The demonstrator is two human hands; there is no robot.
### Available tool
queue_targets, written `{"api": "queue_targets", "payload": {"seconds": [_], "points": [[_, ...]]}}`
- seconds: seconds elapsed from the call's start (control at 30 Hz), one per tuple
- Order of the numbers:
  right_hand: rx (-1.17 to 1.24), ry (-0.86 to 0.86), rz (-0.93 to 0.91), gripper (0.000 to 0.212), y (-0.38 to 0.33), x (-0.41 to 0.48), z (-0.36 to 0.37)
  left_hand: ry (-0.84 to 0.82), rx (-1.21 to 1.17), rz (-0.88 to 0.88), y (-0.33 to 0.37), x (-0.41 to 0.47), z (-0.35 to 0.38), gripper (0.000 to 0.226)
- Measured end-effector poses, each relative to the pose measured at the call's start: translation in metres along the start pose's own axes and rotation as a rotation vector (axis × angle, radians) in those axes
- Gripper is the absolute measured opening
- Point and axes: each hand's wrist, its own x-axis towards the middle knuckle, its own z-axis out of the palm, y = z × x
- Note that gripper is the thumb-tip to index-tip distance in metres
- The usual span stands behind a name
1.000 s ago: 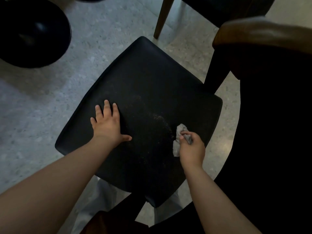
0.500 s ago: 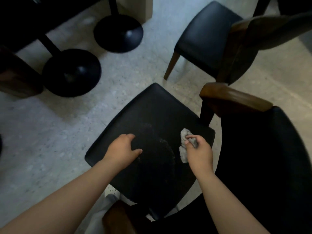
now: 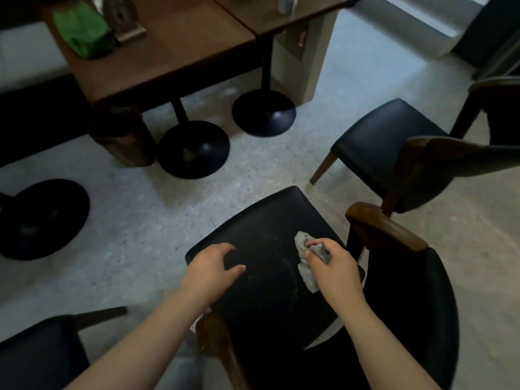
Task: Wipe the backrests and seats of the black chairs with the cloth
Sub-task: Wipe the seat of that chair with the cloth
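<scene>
Changed since a second ago: left hand (image 3: 213, 267) no longer flat on the black padded seat (image 3: 267, 226) of the nearest wooden-framed chair, now over the seat's left edge with fingers loosely bent, thumb out, holding nothing. Touching the seat or just above it: cannot tell. Right hand (image 3: 333, 266) in much the same spot near the seat's right side, fingers and thumb pinched round the crumpled grey cloth (image 3: 306, 274), one end trailing below the thumb, close over the seat surface. Faint pale smears on the seat between the hands. Just right of the right hand, the chair's black padded backrest (image 3: 416, 305) under a curved brown wooden top rail (image 3: 385, 226). Farther off on the pale speckled floor (image 3: 135, 235): a second black-seated chair (image 3: 377, 144), round black pedestal bases (image 3: 194, 149) beneath brown wooden tables (image 3: 168, 52), a green bag (image 3: 83, 29) on the left table.
</scene>
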Motion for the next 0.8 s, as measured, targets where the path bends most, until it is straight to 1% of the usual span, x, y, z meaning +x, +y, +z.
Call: {"api": "queue_targets", "payload": {"seconds": [0.1,0.2,0.3,0.43,0.63,0.8], "points": [[-0.055,-0.094,-0.048,0.005,-0.017,-0.011,-0.001,0.056,-0.063,-0.046,-0.007,-0.029,-0.006,0.054],[-0.066,-0.152,-0.095,0.007,-0.033,-0.021,0.002,0.109,-0.133,-0.098,-0.018,-0.052,-0.014,0.049],[-0.084,-0.177,-0.136,0.006,-0.050,-0.034,0.012,0.162,-0.225,-0.136,-0.034,-0.073,-0.025,0.047],[-0.105,-0.196,-0.184,0.008,-0.073,-0.050,0.034,0.223,-0.288,-0.147,-0.063,-0.089,-0.043,0.047],[-0.168,-0.222,-0.231,0.005,-0.098,-0.074,0.096,0.224,-0.275,-0.134,-0.129,-0.107,-0.082,0.048],[-0.214,-0.197,-0.256,0.006,-0.110,-0.091,0.149,0.207,-0.276,-0.133,-0.185,-0.120,-0.112,0.048]]}}
